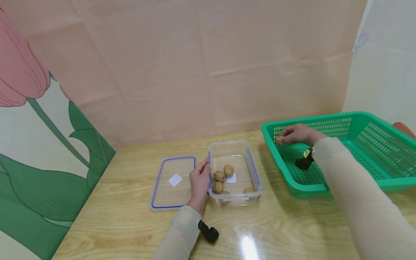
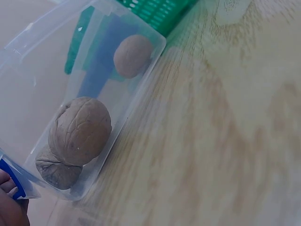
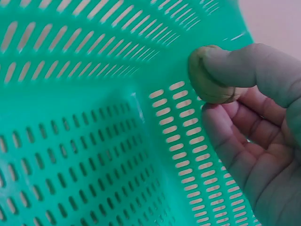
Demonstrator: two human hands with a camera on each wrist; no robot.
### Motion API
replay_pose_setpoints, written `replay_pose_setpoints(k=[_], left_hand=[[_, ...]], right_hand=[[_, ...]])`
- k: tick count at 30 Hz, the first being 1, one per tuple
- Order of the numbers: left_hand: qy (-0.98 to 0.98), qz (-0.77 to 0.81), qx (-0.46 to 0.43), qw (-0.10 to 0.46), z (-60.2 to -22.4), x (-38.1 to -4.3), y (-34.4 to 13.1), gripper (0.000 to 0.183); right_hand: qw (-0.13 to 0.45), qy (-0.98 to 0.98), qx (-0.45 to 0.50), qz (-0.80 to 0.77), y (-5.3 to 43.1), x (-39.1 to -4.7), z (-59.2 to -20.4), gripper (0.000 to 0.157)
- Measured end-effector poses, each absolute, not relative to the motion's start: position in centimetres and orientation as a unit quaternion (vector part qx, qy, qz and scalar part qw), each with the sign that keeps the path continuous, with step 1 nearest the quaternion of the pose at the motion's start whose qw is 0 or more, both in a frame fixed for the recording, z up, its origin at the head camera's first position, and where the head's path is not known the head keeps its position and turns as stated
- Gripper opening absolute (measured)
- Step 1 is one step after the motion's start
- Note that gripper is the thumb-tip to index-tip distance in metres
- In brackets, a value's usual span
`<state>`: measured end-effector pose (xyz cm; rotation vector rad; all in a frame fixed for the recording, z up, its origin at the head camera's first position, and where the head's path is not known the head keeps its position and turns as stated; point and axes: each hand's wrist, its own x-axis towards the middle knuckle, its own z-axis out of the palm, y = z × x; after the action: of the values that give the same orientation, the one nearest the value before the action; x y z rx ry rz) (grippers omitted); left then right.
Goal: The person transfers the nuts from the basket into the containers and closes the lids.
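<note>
My right hand is inside the green plastic basket, near its left end. Between thumb and fingers it pinches a walnut, held beside the slotted wall. My left hand grips the left rim of a clear plastic food container; in the left wrist view only some fingers show, by the blue edge. Several walnuts lie in the container, among them one walnut near a white square label and another walnut at the near right corner.
The container's lid, with a blue seal and a white square label, lies flat on the wooden table left of the container. Behind stands a pinkish covered wall. An orange-red object shows past the basket's right end.
</note>
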<state>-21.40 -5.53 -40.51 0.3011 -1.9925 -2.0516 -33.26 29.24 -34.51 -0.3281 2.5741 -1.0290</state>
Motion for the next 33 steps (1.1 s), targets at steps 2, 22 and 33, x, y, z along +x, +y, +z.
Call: replay_pose_setpoints(k=[2, 22, 33], left_hand=[[-0.687, -0.707, 0.106, 0.131, -40.7, -21.5, -5.6, 0.029], [-0.687, -0.703, 0.106, 0.150, -42.6, -22.6, -5.7, 0.027], [-0.673, -0.717, 0.111, 0.143, -42.4, -22.4, -5.5, 0.028]], right_hand=[[0.158, 0.907, -0.108, -0.374, 29.2, -33.1, -34.2, 0.051], [0.138, 0.831, -0.060, -0.535, 25.9, -31.6, -31.5, 0.041], [0.114, 0.752, -0.059, -0.647, 22.4, -30.1, -30.0, 0.014]])
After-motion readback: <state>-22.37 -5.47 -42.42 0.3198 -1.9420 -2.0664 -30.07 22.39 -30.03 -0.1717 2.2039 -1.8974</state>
